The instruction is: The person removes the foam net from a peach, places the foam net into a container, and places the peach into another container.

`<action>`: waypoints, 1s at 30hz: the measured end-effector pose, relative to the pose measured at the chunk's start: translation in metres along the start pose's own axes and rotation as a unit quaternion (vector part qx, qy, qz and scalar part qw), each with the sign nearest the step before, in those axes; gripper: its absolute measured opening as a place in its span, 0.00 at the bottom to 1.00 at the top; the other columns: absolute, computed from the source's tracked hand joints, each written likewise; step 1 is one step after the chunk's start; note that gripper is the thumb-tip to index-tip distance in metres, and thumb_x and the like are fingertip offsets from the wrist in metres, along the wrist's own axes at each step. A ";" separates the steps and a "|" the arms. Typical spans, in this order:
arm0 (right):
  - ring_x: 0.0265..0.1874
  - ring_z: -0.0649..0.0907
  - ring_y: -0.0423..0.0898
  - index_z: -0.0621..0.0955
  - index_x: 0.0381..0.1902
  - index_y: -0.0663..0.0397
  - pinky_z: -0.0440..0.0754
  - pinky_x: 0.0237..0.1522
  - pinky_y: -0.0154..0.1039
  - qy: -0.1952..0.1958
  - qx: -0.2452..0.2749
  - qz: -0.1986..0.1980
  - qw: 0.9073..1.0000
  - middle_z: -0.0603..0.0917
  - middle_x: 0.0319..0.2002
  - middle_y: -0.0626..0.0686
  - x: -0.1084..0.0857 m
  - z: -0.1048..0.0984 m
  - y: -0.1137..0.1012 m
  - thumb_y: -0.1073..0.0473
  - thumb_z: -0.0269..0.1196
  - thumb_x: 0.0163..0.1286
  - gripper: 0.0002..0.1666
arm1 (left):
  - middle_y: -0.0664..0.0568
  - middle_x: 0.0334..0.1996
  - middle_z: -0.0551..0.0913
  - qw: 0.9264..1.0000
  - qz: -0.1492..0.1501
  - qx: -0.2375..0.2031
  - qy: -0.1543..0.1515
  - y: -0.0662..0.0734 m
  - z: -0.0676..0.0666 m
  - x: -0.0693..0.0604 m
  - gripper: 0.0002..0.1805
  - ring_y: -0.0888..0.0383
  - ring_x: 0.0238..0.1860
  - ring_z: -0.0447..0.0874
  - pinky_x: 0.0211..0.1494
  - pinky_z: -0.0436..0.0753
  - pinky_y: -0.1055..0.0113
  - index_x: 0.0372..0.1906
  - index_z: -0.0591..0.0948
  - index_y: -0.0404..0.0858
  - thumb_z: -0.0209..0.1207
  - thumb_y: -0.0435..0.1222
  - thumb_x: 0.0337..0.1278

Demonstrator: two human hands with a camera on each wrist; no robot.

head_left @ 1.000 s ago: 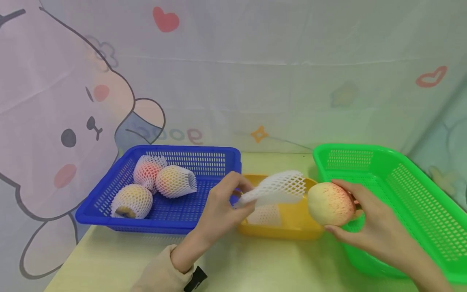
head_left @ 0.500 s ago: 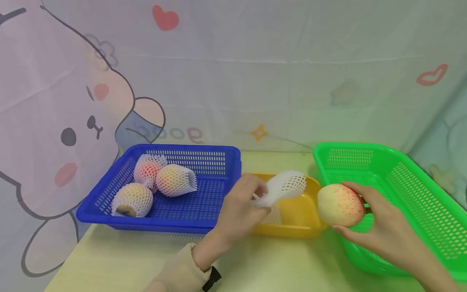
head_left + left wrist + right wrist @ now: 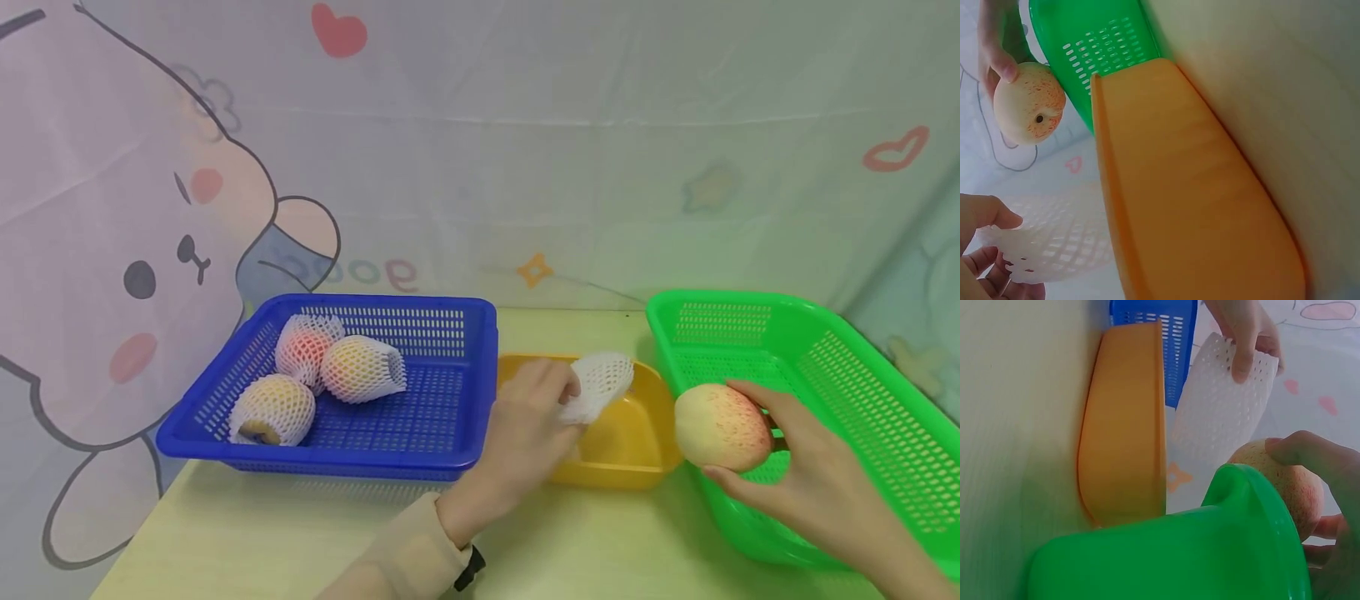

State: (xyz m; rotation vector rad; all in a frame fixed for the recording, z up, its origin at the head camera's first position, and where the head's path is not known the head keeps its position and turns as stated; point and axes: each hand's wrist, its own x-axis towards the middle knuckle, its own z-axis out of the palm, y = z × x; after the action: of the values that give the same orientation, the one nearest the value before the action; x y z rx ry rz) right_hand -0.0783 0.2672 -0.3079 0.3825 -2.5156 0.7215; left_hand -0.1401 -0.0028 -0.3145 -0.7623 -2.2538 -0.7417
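Note:
My left hand (image 3: 525, 433) pinches one end of a white foam net sleeve (image 3: 602, 385) above the yellow bin (image 3: 630, 477). In the left wrist view the sleeve (image 3: 1063, 240) hangs from thumb and fingers with no fruit seen inside. My right hand (image 3: 817, 467) grips a bare peach (image 3: 720, 427), pale yellow with a speckled red side, over the near-left rim of the green basket (image 3: 757, 533). The peach (image 3: 1291, 487) shows between thumb and fingers in the right wrist view. Part of the yellow bin is hidden behind my left hand.
On the left stands a blue basket (image 3: 322, 458) with three net-wrapped fruits (image 3: 360, 369) in its left half. The yellow bin sits between it and the green basket. Behind the pale table (image 3: 247, 533) hangs a printed curtain (image 3: 585, 167).
My left hand has moved right over the yellow bin with the foam net sleeve. My right hand has carried the peach a little to the right, to the green basket's rim.

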 end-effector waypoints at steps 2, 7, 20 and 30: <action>0.37 0.69 0.19 0.70 0.65 0.43 0.70 0.34 0.18 -0.005 0.002 0.011 1.000 0.78 0.51 0.47 -0.001 0.000 0.002 0.51 0.81 0.39 0.53 | 0.57 0.32 0.77 1.000 0.008 0.027 0.006 0.001 0.003 0.002 0.17 0.60 0.38 0.77 0.35 0.70 0.70 0.34 0.75 0.44 0.72 0.35 0.39; 0.37 0.69 0.19 0.70 0.65 0.42 0.70 0.33 0.19 -0.006 0.002 0.027 1.000 0.77 0.52 0.45 -0.002 -0.001 0.009 0.50 0.80 0.40 0.52 | 0.58 0.31 0.76 0.997 0.011 0.079 0.004 0.001 0.011 0.005 0.16 0.61 0.36 0.77 0.31 0.64 0.72 0.32 0.75 0.46 0.71 0.37 0.39; 0.36 0.70 0.18 0.71 0.64 0.46 0.69 0.32 0.17 0.006 0.007 0.040 0.999 0.66 0.49 0.18 -0.009 -0.005 0.024 0.54 0.80 0.40 0.52 | 0.56 0.29 0.73 0.989 0.067 0.133 0.010 -0.004 0.033 0.010 0.12 0.61 0.31 0.72 0.30 0.68 0.74 0.33 0.75 0.44 0.67 0.35 0.44; 0.33 0.69 0.17 0.71 0.63 0.50 0.68 0.29 0.18 0.007 -0.007 0.044 0.999 0.71 0.48 0.25 -0.012 -0.007 0.035 0.54 0.81 0.38 0.52 | 0.57 0.30 0.75 0.972 0.106 0.209 0.011 -0.001 0.050 0.012 0.09 0.61 0.30 0.73 0.28 0.67 0.74 0.39 0.78 0.46 0.62 0.34 0.50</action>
State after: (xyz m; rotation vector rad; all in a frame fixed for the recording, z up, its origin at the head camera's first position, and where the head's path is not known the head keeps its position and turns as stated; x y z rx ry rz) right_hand -0.0787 0.3014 -0.3235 0.2629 -2.5350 0.7365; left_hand -0.1674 0.0339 -0.3383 -0.7635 -2.1595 -0.1617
